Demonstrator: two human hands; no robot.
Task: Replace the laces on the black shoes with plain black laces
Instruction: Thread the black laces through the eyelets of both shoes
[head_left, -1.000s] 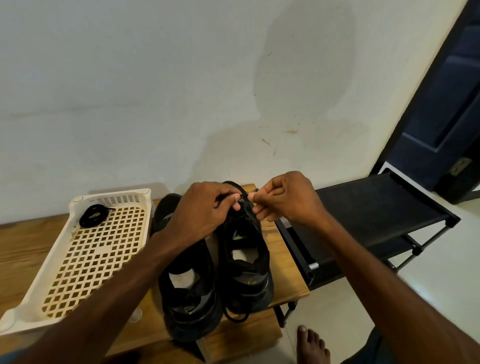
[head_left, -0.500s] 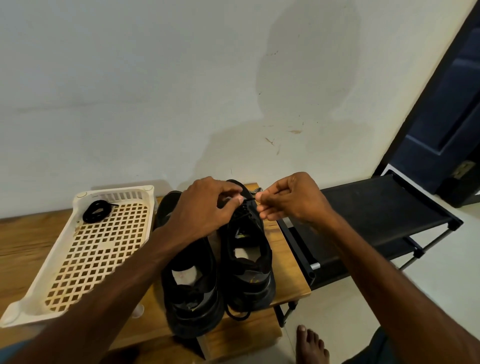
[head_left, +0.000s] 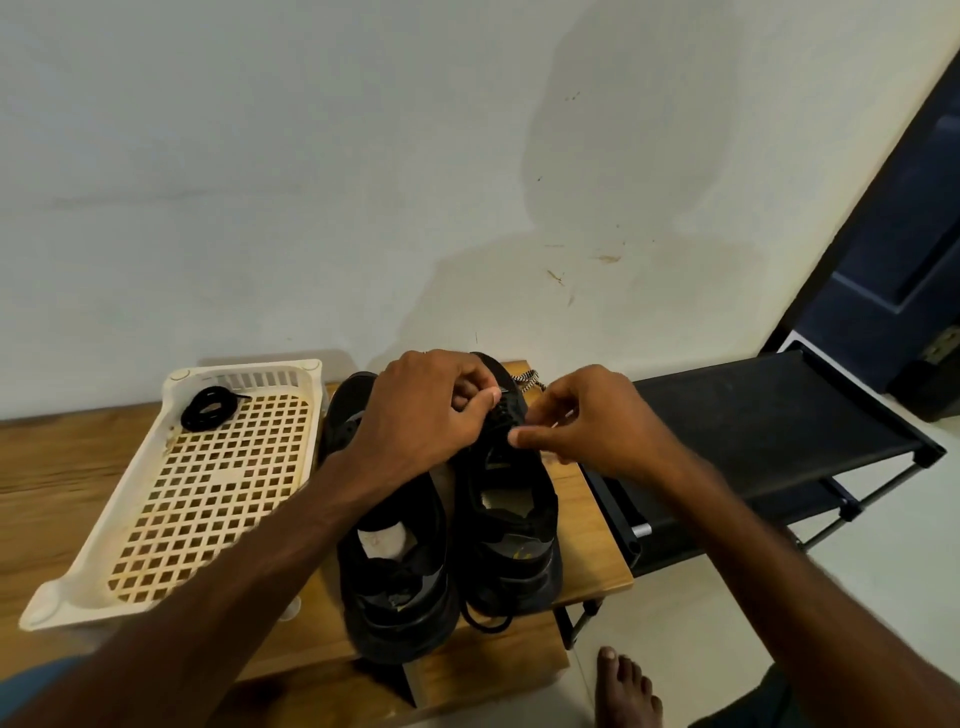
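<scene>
Pinching with thumb and forefinger, the left hand (head_left: 431, 410) grips at the top of the lacing of the right-hand black lace-up shoe (head_left: 511, 525), where a black-and-white patterned lace (head_left: 527, 382) trails out toward the wall. Its forearm reaches in from the lower left, crossing over the other black shoe (head_left: 395, 587), which stands just beside the first.

From the lower right, the right hand (head_left: 597, 423) hovers over the same shoe's eyelets. Its thumb and forefinger are pressed tip to tip and the other fingers are curled; what lies between them cannot be made out.

Both shoes stand on a light wooden bench (head_left: 587, 519), heels toward the person. A coiled plain black lace (head_left: 210, 408) lies in the far corner of a white plastic lattice basket (head_left: 156, 467) to their left.
</scene>
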